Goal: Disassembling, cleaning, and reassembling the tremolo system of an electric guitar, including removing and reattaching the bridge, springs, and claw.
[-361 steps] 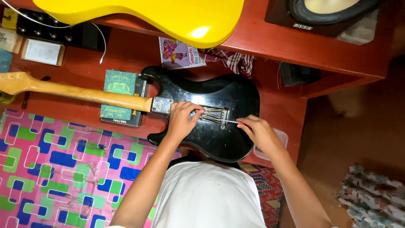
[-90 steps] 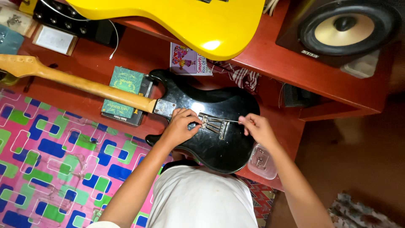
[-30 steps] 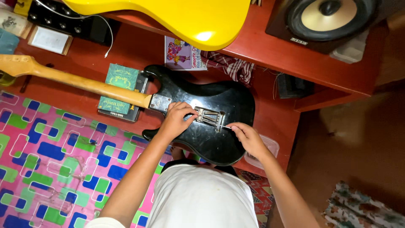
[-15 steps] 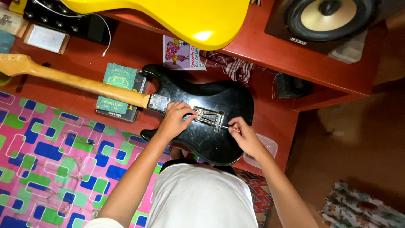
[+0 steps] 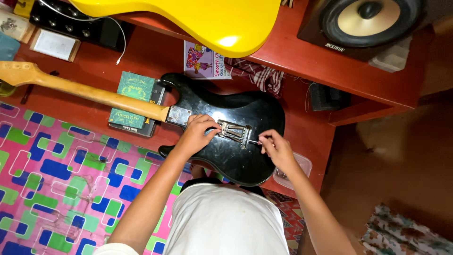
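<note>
Two hands worked on the back of a black guitar point(image 5: 236, 156) that lay face down on a red floor point(image 5: 302, 113), its pale neck point(image 5: 89, 92) running off to the left. The left hand point(image 5: 198, 134) rested on the body, fingers curled together against the left end of the metal spring plate point(image 5: 234, 132). The right hand point(image 5: 278, 148) sat just right of the plate, thumb and forefinger pinched on a thin metal rod point(image 5: 252, 140) that reached toward the plate. Under the neck lay a green book point(image 5: 132, 97). A yellow guitar point(image 5: 188, 19) lay farther off, with a speaker point(image 5: 368, 21) at the far right.
</note>
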